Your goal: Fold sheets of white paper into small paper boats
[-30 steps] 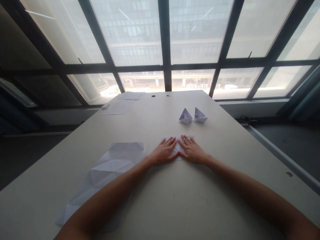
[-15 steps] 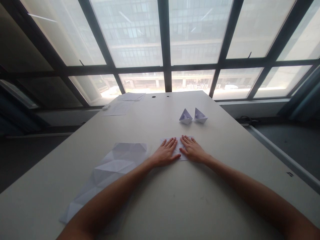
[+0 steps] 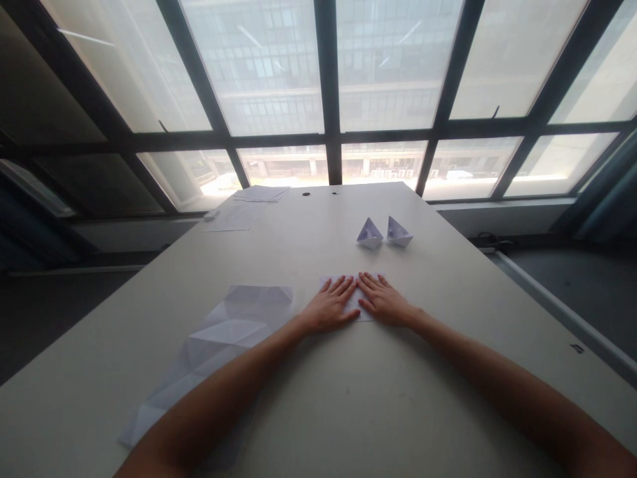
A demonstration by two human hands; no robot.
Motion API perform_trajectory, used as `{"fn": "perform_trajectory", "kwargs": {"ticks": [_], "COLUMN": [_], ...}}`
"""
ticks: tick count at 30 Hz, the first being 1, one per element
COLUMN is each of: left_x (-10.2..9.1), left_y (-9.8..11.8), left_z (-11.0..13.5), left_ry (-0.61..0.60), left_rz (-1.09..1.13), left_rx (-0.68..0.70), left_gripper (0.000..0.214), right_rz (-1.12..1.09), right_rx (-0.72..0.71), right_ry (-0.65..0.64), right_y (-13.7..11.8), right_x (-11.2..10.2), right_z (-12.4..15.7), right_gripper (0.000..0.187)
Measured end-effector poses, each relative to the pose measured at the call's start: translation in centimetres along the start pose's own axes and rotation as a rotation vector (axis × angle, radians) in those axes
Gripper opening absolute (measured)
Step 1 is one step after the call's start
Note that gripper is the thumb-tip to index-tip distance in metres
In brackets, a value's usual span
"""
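The left hand [image 3: 331, 307] and right hand [image 3: 383, 302] lie side by side, flat on a small folded paper [image 3: 353, 299] at the middle of the table [image 3: 348, 398]. Each grip is wide open, palm down, clasping nothing; two paper boats [image 3: 369, 234] sit just beyond

Ahead of my right hand [image 3: 383, 302], well beyond the fingertips, a paper boat [image 3: 369, 233] and a second paper boat [image 3: 399, 232] stand side by side in the way. Near my left hand [image 3: 331, 307], on its outer side, a large creased sheet [image 3: 223, 335] lies flat. The table [image 3: 488, 292] is bare to the right of my right hand and between my forearms.
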State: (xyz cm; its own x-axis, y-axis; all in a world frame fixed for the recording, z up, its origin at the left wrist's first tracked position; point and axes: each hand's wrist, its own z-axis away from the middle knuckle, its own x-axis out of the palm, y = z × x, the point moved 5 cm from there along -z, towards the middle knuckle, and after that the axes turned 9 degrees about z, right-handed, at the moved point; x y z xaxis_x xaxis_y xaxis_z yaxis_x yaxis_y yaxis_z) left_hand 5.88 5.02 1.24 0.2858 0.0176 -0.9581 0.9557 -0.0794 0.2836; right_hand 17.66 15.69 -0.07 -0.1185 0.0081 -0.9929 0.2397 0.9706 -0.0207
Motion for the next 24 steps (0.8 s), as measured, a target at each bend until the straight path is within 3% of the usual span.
{"fn": "perform_trajectory", "kwargs": {"ticks": [4, 11, 18, 24], "left_x": [-0.3, -1.2, 0.3, 0.2], "left_y": [0.3, 0.7, -0.4, -0.4], "left_z": [-0.1, 0.0, -0.3, -0.3], "left_ry": [0.003, 0.178, 0.056, 0.046], "left_rz": [0.006, 0.029, 0.017, 0.004], "left_rx": [-0.014, -0.055, -0.08, -0.079], "left_gripper": [0.076, 0.049, 0.068, 0.07], "right_rz": [-0.015, -0.06, -0.08, -0.036], "right_rx": [-0.067, -0.118, -0.086, 0.012], "right_ry": [-0.013, 0.025, 0.037, -0.004], "right_y": [-0.3, -0.8, -0.9, -0.3], "right_x": [-0.2, -0.6, -0.3, 0.2], "right_z": [0.1, 0.4, 0.3, 0.2], "right_gripper": [0.068, 0.068, 0.069, 0.066]}}
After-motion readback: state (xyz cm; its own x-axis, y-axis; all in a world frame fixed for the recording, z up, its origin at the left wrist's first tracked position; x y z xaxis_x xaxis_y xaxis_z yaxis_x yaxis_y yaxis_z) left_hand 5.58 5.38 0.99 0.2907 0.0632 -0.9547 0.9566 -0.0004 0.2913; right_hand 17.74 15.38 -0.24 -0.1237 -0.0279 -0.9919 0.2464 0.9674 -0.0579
